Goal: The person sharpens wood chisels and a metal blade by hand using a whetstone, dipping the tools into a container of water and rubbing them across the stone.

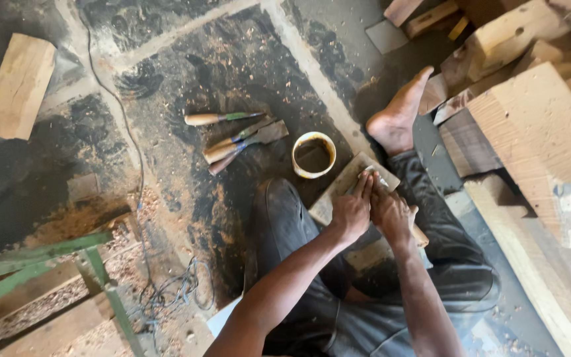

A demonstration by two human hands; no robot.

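Note:
I sit on the floor with a flat grey sharpening stone (342,185) resting on my legs. My left hand (351,210) presses its fingertips down on a metal chisel blade (373,174) lying on the stone. My right hand (391,213) grips the chisel from behind; its wooden handle end (420,237) sticks out past my wrist. A small round white tub (313,155) of dark liquid stands on the floor just left of the stone.
Three wooden-handled chisels (236,135) lie on the dusty floor beyond the tub. My bare foot (398,112) rests by stacked timber blocks (536,125) on the right. A green metal frame (41,261), a thin cable (141,198) and a board (16,84) sit at left.

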